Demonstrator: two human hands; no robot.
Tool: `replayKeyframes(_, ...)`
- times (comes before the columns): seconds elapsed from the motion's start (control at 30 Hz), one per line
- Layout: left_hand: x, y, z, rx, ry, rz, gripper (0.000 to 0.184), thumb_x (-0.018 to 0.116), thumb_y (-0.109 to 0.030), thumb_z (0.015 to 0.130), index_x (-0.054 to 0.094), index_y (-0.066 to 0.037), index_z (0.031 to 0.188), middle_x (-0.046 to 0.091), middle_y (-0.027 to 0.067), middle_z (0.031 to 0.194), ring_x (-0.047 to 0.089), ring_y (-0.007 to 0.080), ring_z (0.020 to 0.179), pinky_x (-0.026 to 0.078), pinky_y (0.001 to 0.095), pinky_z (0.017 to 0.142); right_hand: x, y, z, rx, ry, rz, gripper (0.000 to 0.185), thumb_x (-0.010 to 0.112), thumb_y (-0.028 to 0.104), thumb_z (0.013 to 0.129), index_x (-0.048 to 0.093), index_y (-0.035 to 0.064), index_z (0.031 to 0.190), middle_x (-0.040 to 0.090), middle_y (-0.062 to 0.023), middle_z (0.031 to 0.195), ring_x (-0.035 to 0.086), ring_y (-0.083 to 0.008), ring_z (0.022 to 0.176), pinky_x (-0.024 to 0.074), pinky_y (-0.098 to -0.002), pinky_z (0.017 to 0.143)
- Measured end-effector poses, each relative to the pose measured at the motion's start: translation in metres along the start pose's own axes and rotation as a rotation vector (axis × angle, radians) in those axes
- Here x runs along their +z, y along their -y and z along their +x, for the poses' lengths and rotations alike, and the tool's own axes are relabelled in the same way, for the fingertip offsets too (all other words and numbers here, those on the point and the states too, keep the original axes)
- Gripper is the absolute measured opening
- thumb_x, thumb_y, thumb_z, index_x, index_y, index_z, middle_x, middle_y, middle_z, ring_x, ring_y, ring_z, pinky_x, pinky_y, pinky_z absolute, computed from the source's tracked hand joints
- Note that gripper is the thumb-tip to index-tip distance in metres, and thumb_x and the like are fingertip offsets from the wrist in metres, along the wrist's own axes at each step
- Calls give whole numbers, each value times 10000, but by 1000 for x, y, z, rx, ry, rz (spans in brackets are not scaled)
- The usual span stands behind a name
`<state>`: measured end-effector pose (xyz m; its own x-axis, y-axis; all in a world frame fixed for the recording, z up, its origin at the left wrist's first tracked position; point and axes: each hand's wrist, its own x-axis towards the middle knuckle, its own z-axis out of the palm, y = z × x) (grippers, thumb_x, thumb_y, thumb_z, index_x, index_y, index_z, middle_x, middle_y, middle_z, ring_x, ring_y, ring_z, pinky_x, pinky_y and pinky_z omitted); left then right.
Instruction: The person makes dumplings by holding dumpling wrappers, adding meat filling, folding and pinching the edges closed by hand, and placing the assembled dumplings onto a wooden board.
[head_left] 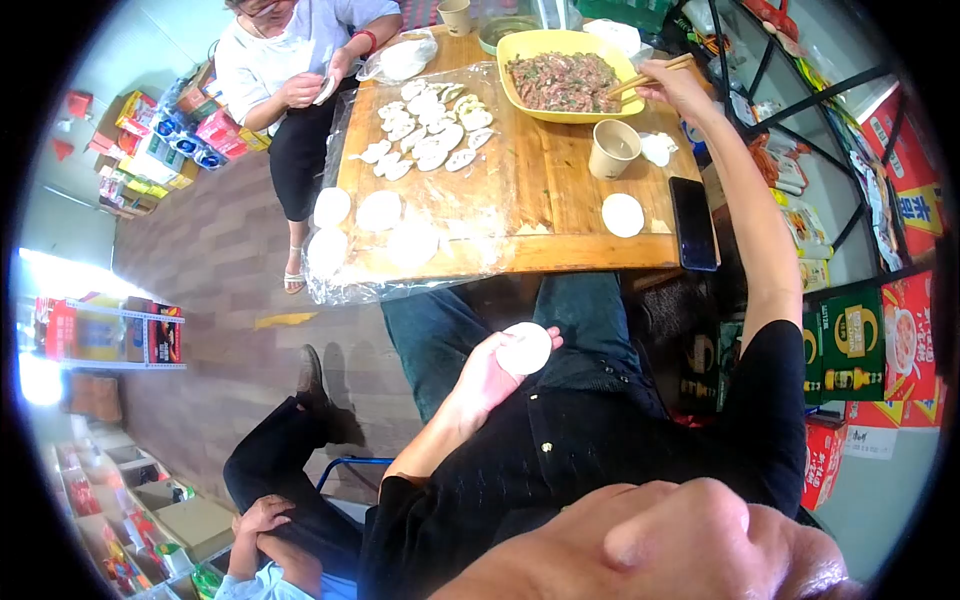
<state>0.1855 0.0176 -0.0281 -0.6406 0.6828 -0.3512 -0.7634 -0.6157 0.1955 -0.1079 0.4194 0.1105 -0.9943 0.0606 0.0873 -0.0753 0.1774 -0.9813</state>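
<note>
At far left sits a co-worker point(300, 70). Plastic sheeting point(345, 290) overhangs the table's point(555, 190) near left edge, folded dumplings point(432, 135) farther in, flat discs point(380, 211) near that edge. Short of the near edge, the left hand's point(485, 375) grip is open, palm up, a round wrapper point(524, 349) across it. Bare wood parts dumplings from paper cup point(613, 152); beyond is the yellow bowl point(515, 92). At right, the right hand's point(675, 88) grip is closed around chopsticks point(640, 80); a phone point(693, 222) lines the right edge.
</note>
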Motion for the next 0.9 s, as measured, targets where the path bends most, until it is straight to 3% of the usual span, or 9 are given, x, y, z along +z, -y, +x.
replayKeyframes(0.1, -4, 1, -3, -18, -45, 7, 462, 518, -97, 840, 486, 126, 1243, 555, 267, 1288, 535, 358, 1229, 388, 401, 1100, 4, 17, -2, -11, 29, -73, 309, 668, 245, 896, 647, -18, 1056, 645, -56, 968, 649, -117, 893, 569, -222, 769)
replayKeyframes(0.23, -6, -4, -10, 21, -107, 89, 440, 534, -104, 844, 500, 107, 1230, 584, 232, 1256, 558, 331, 1198, 392, 400, 1089, 23, 73, -27, -217, -83, -438, 280, 603, 301, 949, 684, 62, 1071, 675, -30, 977, 618, -67, 862, 516, -212, 719)
replayKeyframes(0.33, -14, -7, -10, 49, -184, 105, 445, 543, -109, 839, 505, 80, 1241, 600, 201, 1234, 567, 313, 1175, 415, 398, 1057, 42, 75, -19, -336, -103, -336, 291, 600, 285, 956, 674, 48, 1107, 671, -29, 983, 632, -77, 864, 534, -219, 752)
replayKeyframes(0.4, -13, -11, -10, 69, -220, 113, 457, 547, -113, 835, 506, 65, 1254, 596, 189, 1238, 563, 307, 1173, 431, 403, 1036, 74, 79, -19, -326, -70, 18, 117, 629, 125, 917, 651, 29, 855, 646, -5, 751, 609, -81, 658, 494, -219, 581)
replayKeyframes(0.43, -5, -13, -13, 54, -211, 83, 461, 550, -108, 836, 499, 52, 1264, 592, 177, 1244, 561, 298, 1170, 435, 406, 1026, 73, 62, -3, -413, -27, -155, 280, 602, 248, 957, 666, 29, 1119, 663, -28, 975, 642, -91, 884, 549, -231, 799)
replayKeyframes(0.5, 5, -16, -18, 49, -205, 48, 465, 553, -104, 836, 492, 39, 1275, 587, 165, 1250, 559, 288, 1166, 439, 409, 1015, 75, 39, 19, -416, 18, -195, 273, 612, 229, 951, 663, 15, 1114, 658, -32, 977, 645, -100, 910, 557, -241, 832)
replayKeyframes(0.63, 15, -17, -27, 58, -174, 2, 479, 570, -101, 837, 482, 41, 1285, 570, 159, 1281, 536, 279, 1200, 407, 420, 1048, 101, 20, 34, -446, -15, -220, 295, 617, 241, 946, 661, -18, 1079, 659, -37, 968, 646, -102, 880, 564, -239, 800)
replayKeyframes(0.83, 19, -16, -28, 53, -143, 3, 480, 602, -115, 846, 489, 47, 1284, 577, 156, 1279, 530, 274, 1211, 381, 418, 1069, 128, 26, 22, -376, -3, -403, 227, 645, 245, 911, 695, 64, 1038, 639, 15, 848, 545, -69, 761, 464, -250, 709)
replayKeyframes(0.9, 19, -16, -26, 48, -121, -3, 486, 609, -119, 846, 488, 47, 1287, 578, 154, 1279, 530, 274, 1212, 379, 419, 1070, 130, 24, 20, -484, 20, -489, 268, 606, 286, 911, 672, 51, 1020, 684, -58, 848, 608, -90, 744, 488, -251, 707)
